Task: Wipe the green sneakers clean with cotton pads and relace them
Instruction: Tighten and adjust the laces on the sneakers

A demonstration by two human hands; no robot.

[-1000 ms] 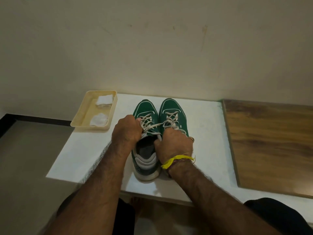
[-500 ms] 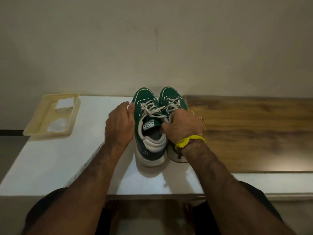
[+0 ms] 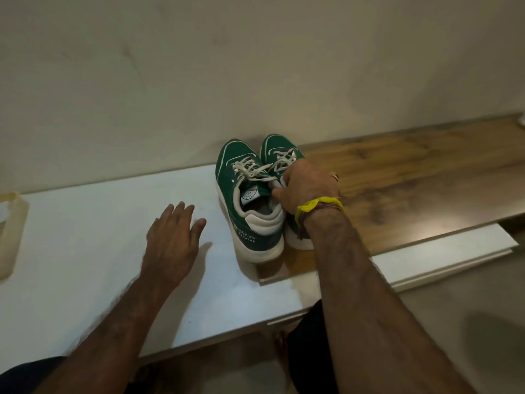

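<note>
Sneakers are the subject: a green pair with thick off-white soles, standing side by side with heels toward the person and toes toward the wall.

Nearest the viewer, two bare forearms reach out over the front edge of the white table (image 3: pixel 71 251). The left hand (image 3: pixel 170 240) hovers palm down over the bare white top, fingers spread and holding nothing, just left of the shoes and apart from them. The right hand (image 3: pixel 308 189), with a yellow thread (image 3: pixel 318 206) tied round the wrist and a ring (image 3: pixel 336 176) on one finger, is closed around the inner collars where the two shoes meet, pinching them together.

The left sneaker (image 3: pixel 241 200) shows most: green upper, pale padded collar, a white heel tab, small white lettering on the heel side, a round white label on the tongue and cream laces (image 3: pixel 250 169) threaded loosely with slack ends trailing toward its neighbour. The right sneaker (image 3: pixel 279 150) is largely hidden behind the gripping hand; only its toe, laces and a bit of sole show. Both sit where the white top meets a wooden board (image 3: pixel 412 172), the right one on the wood.

At the far left edge, part of a cream tray (image 3: pixel 14 223) juts into view. Behind everything rises a plain beige wall (image 3: pixel 255 66).
</note>
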